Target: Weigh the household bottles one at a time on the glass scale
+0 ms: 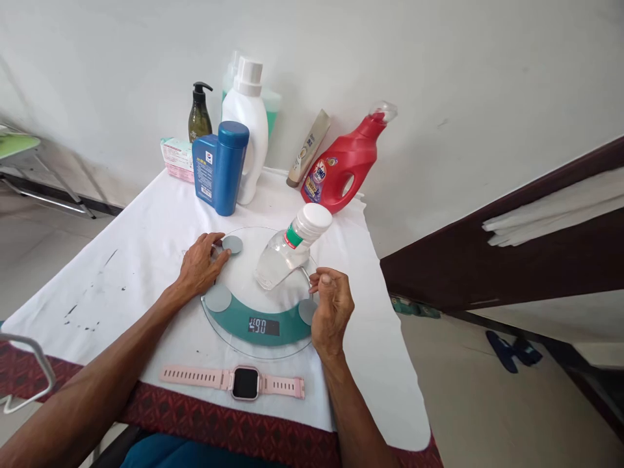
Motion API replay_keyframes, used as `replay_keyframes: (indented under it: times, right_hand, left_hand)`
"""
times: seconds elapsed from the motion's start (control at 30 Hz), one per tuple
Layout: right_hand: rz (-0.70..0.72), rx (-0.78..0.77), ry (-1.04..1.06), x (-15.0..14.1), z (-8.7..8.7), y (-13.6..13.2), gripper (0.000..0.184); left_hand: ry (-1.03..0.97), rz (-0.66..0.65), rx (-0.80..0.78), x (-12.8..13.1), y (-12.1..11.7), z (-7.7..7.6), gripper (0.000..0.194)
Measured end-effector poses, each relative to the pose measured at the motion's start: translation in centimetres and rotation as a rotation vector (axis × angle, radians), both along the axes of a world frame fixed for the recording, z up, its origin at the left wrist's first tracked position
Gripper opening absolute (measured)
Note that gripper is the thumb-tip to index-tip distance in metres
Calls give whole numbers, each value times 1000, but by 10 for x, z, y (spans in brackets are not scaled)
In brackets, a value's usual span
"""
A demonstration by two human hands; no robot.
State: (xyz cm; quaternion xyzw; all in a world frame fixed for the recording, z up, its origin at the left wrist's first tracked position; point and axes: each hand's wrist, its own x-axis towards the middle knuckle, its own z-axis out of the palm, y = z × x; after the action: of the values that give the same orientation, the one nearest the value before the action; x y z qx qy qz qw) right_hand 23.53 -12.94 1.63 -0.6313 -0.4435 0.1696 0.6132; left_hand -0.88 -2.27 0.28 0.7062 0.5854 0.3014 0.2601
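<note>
A round glass scale [244,276] with a teal band and a lit display [264,325] lies on the white cloth. A clear bottle [287,252] with a white cap stands tilted on it, leaning to the right. My left hand [201,265] rests on the scale's left rim, fingers curled over the edge by a grey pad. My right hand [331,309] hovers at the scale's right edge, fingers loosely curled, just apart from the bottle and holding nothing I can see.
At the back stand a blue bottle [220,166], a white bottle [249,123], a dark pump bottle [199,116], a tube [308,149] and a red detergent jug [344,166]. A pink smartwatch [234,381] lies near the front edge. The table drops off on the right.
</note>
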Motion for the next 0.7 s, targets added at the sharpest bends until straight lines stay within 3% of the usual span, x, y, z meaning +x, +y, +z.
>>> replay_keyframes:
  times: [0.7]
  right_hand:
    - [5,-145,78,3,-5,-3,43]
  left_hand:
    - [23,-24,8,1,0,3,53]
